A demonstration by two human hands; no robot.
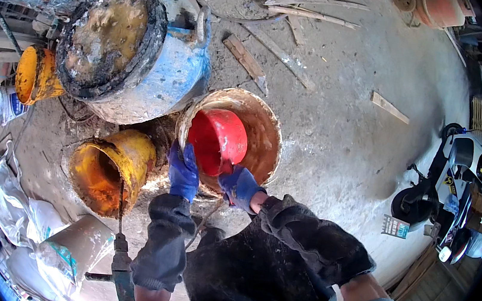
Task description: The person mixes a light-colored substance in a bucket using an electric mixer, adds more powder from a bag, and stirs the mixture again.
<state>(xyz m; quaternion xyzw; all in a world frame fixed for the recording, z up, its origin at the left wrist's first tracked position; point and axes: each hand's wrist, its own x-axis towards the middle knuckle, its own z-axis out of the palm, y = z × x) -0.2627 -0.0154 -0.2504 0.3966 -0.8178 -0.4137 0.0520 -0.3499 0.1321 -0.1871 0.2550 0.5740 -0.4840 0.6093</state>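
Grey concrete floor (350,140), dusty and stained. Landmark: the large mortar-crusted bucket (267,131) standing on it near the centre. Just left of the bucket, a yellow bucket (116,162) lies tipped on its side; beyond that, a blue mixer drum (172,76). Behind the bucket, scattered wood strips (277,50) and a short plank (246,61); to its right, well apart, a single wood offcut (389,107). Far right of the bucket stands a parked scooter (454,177). Lower left of it, crumpled sacks (12,200).
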